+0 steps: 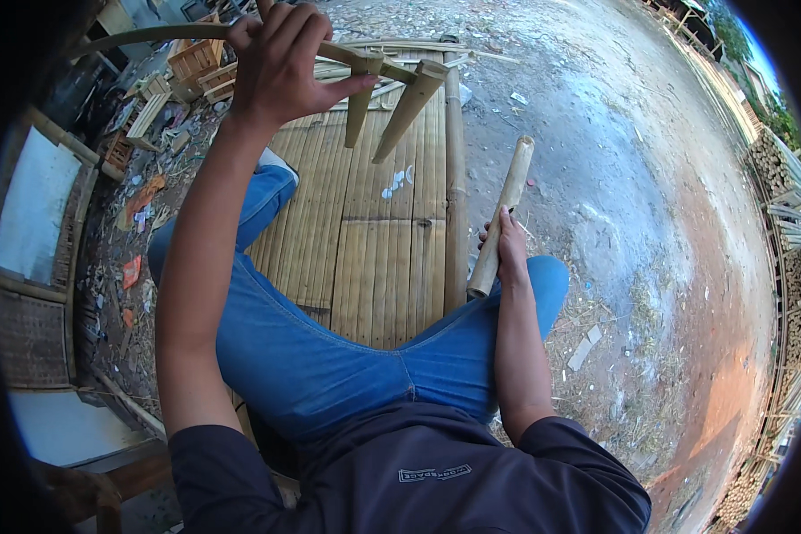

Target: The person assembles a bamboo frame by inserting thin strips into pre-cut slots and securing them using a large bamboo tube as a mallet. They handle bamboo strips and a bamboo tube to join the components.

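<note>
My left hand [280, 58] is raised high and grips a long curved bamboo strip [151, 34] that carries two short bamboo pegs [399, 102] hanging down from it. My right hand [510, 249] rests on my right knee and is closed around a short bamboo stick [503, 214] that points up and away from me. I sit in blue jeans on a platform of flat bamboo slats [374, 231], with one leg stretched out to the left.
A round bamboo pole [455, 169] edges the platform on the right. Beyond it lies bare dirt ground [632, 178] with scraps. Wooden crates [196, 62] and debris lie at the upper left. Stacked bamboo poles [788, 267] line the far right.
</note>
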`<act>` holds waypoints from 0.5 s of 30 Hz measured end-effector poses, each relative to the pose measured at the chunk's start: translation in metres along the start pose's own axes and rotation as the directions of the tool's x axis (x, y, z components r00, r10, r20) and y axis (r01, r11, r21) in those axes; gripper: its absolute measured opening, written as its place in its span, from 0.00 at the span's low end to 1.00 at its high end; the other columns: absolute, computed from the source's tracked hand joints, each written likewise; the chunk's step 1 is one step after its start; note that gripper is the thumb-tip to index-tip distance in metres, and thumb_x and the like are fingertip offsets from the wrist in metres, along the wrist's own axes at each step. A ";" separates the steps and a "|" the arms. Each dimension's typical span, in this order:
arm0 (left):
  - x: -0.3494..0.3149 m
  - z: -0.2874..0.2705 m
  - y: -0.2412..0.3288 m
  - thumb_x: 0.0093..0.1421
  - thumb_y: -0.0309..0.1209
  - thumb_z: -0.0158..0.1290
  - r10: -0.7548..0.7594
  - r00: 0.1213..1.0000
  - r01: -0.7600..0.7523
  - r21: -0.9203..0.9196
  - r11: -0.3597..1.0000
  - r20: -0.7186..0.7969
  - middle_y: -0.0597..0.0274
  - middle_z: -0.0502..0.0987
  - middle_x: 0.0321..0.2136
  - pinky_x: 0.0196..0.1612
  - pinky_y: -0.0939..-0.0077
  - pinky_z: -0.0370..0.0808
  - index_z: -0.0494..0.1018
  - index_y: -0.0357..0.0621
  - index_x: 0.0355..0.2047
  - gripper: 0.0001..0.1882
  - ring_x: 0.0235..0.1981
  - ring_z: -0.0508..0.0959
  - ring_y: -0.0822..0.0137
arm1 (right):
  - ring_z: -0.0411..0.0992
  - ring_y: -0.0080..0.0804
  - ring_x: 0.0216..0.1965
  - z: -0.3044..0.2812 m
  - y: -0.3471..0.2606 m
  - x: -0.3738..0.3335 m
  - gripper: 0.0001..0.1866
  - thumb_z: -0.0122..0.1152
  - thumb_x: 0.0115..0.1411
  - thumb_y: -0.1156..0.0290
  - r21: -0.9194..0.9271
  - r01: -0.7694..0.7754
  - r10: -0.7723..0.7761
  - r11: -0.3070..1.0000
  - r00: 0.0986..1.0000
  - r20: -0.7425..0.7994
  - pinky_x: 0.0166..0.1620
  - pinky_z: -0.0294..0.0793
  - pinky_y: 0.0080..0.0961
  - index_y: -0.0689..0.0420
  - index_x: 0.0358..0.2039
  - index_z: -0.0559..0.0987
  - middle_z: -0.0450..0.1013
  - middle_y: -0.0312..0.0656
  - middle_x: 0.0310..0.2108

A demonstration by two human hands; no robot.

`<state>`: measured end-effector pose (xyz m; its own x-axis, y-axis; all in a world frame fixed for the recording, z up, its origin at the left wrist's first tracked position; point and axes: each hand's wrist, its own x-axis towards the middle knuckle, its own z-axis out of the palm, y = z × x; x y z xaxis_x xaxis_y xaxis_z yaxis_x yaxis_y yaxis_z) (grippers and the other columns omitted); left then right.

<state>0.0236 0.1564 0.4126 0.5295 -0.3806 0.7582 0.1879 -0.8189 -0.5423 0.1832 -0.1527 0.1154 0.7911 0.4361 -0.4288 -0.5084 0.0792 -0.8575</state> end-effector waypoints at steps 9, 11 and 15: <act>-0.059 -0.020 0.048 0.54 0.75 0.50 0.058 0.996 -0.058 0.004 0.998 -0.064 0.77 0.71 0.30 0.47 0.63 0.50 0.69 0.58 0.26 0.33 0.35 0.69 0.75 | 0.71 0.25 0.23 0.009 -0.006 0.005 0.20 0.50 0.73 0.51 -0.041 0.003 -0.001 0.999 0.999 0.049 0.25 0.76 0.27 0.56 0.48 0.68 0.69 0.38 0.31; -0.061 -0.023 0.050 0.54 0.75 0.50 0.065 0.997 -0.066 -0.007 0.998 -0.051 0.77 0.72 0.30 0.47 0.63 0.50 0.70 0.58 0.26 0.33 0.35 0.70 0.75 | 0.71 0.25 0.23 0.009 -0.004 0.005 0.19 0.50 0.73 0.51 -0.043 0.000 0.002 0.999 0.999 0.046 0.25 0.76 0.27 0.56 0.47 0.68 0.69 0.38 0.31; -0.059 -0.021 0.051 0.54 0.75 0.50 0.038 0.999 -0.038 0.003 0.999 -0.030 0.77 0.72 0.31 0.47 0.63 0.51 0.70 0.57 0.27 0.33 0.35 0.70 0.75 | 0.71 0.25 0.23 0.006 0.000 0.007 0.20 0.50 0.73 0.50 -0.060 0.009 -0.007 0.998 0.999 0.038 0.25 0.76 0.27 0.56 0.47 0.68 0.70 0.38 0.30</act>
<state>-0.0158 0.1286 0.3477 0.5115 -0.4241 0.7473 0.1705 -0.8023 -0.5720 0.1867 -0.1437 0.1137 0.7810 0.4695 -0.4119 -0.4799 0.0292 -0.8768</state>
